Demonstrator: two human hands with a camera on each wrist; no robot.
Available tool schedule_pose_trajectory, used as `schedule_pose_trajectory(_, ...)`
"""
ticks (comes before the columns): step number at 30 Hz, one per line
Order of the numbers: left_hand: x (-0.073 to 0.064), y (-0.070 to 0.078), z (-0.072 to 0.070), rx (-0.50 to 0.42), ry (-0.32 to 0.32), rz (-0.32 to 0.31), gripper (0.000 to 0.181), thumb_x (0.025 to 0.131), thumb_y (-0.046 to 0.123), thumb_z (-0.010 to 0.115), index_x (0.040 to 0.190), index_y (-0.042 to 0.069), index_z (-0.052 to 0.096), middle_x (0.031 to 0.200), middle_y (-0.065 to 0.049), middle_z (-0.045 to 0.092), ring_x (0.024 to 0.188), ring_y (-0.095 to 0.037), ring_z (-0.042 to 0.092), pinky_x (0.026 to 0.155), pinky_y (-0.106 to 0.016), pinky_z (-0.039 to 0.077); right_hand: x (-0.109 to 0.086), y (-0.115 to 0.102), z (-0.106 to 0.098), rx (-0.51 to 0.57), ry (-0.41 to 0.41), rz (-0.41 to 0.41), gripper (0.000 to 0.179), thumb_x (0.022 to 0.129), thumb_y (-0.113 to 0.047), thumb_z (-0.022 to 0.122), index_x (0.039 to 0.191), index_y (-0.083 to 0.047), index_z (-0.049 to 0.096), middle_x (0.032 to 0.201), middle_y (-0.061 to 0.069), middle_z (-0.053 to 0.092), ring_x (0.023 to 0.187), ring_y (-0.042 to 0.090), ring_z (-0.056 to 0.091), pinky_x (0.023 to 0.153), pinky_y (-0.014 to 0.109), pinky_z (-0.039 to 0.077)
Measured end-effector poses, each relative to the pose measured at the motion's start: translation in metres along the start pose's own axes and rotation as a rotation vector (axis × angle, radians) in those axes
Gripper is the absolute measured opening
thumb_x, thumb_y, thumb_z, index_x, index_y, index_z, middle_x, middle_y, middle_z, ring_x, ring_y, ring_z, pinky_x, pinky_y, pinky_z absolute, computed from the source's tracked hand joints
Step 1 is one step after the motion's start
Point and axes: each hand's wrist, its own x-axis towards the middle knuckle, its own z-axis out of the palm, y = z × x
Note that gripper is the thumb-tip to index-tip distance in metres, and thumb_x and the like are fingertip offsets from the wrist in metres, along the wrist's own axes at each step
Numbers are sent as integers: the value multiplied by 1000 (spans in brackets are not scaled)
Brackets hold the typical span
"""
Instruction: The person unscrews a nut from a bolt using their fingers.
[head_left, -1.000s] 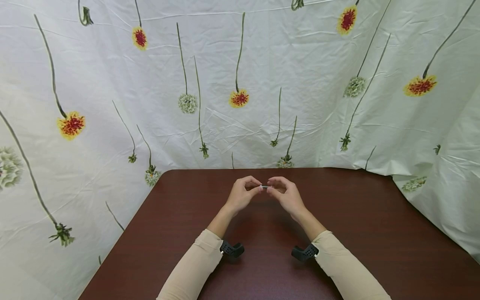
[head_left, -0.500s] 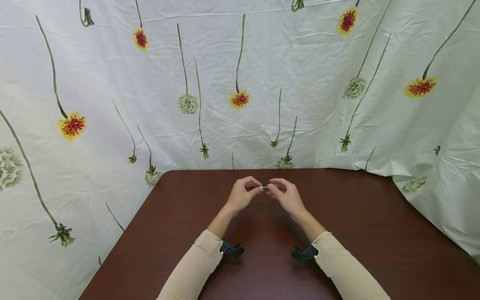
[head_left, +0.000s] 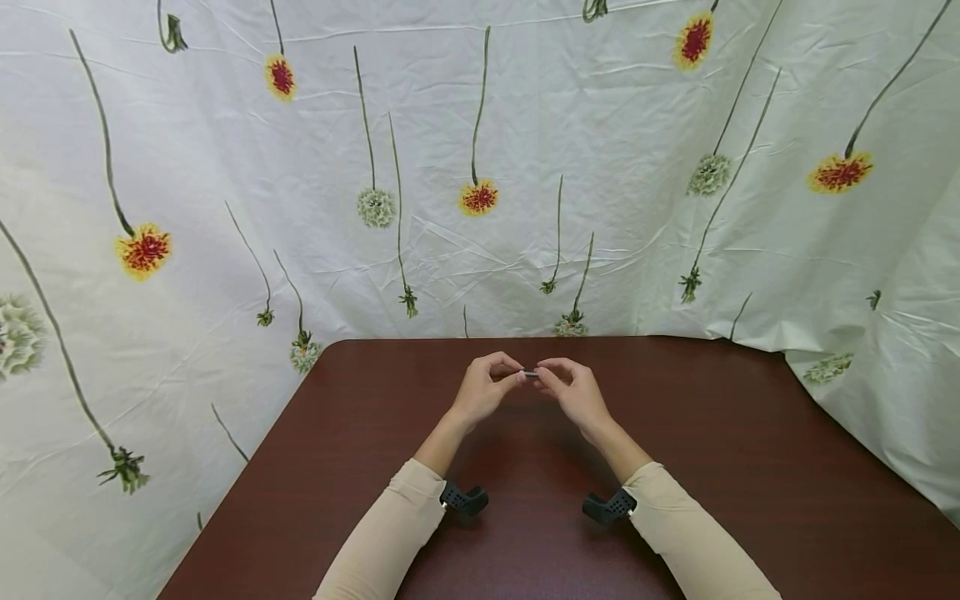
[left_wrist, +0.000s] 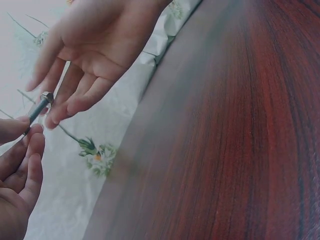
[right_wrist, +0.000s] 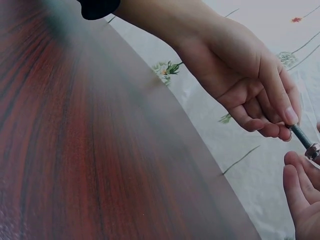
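The left hand (head_left: 477,393) pinches a bolt (left_wrist: 38,108) just below and right of the head view's centre. The right hand (head_left: 581,402) meets its hex end; whether gripping, I can't tell.

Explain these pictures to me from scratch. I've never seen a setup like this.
There is no robot here: a person works with two bare hands. The widest picture comes from a camera on the head, looking forward and down. The two closer ones come from cameras worn on the wrists, one each.

Below the hands is a dark red-brown, wood-grained table; behind it hangs a white cloth printed with flowers.

Above the table, the left hand pinches a slim, grey metal threaded bolt. The right hand is at the bolt's other end, around a shiny metal nut or bolt head; whether its fingertips touch it, I cannot tell.
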Motion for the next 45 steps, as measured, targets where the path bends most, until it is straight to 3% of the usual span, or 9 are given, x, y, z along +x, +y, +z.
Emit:
schedule_pose_trajectory(4,4,-16,2,7,21,-7,14,96,0,72,108,-9,70,99,-26,73,94,-41,70,73,-35,53,1,0,-1,-31,2,-17,19,103,-5,65,117,7,69,109,26,70,105,49,66,88,45,57)
schedule_pose_trajectory(8,5,-21,2,-9,28,-2,14,95,4,75,107,-4,73,98,-21,75,92,-38,71,76,-40,54,0,0,-1,-11,-15,-47,23,99,2,68,121,8,66,119,28,66,109,50,65,88,41,57)
schedule_pose_trajectory(14,4,-21,0,-4,37,0,9,95,7,76,103,3,75,95,-11,77,90,-30,72,73,-33,52,1,-1,0,14,-17,-21,26,104,-7,64,123,10,65,115,25,67,108,50,65,92,50,54)
schedule_pose_trajectory(18,4,-22,0,-2,35,-4,8,95,6,76,102,4,75,94,-7,77,88,-26,72,73,-33,53,0,-2,0,-10,-19,-29,19,103,-2,64,118,9,68,113,25,69,109,50,65,93,54,53)
schedule_pose_trajectory(25,4,-24,0,4,33,-1,7,95,6,76,102,4,74,95,-6,77,88,-22,72,74,-34,54,-2,-2,1,7,-56,-3,29,106,-7,60,130,9,62,122,23,67,113,47,65,96,51,52)
schedule_pose_trajectory(30,3,-24,0,3,33,-11,7,96,6,75,103,5,75,97,-5,77,90,-21,72,74,-35,54,-2,-2,1,-19,-40,-33,21,104,-3,61,120,10,67,111,22,70,104,44,68,92,52,54)
schedule_pose_trajectory(34,4,-24,0,-6,31,-9,7,96,6,75,102,5,75,95,-5,77,90,-23,72,76,-36,55,-1,-1,1,-26,-47,-78,25,98,4,67,122,10,66,119,25,67,107,45,67,92,53,54)
schedule_pose_trajectory(38,4,-23,-1,-1,33,0,7,96,6,75,103,4,75,95,-6,77,90,-24,72,75,-35,54,0,-1,1,8,-48,-49,31,101,1,65,131,9,61,126,27,64,112,49,64,95,55,52)
schedule_pose_trajectory(45,4,-24,0,6,33,-11,7,96,7,76,102,6,75,93,-5,77,90,-27,72,74,-34,53,-5,-14,1,-29,-26,-1,21,104,2,60,120,15,64,111,33,66,104,49,66,87,42,58)
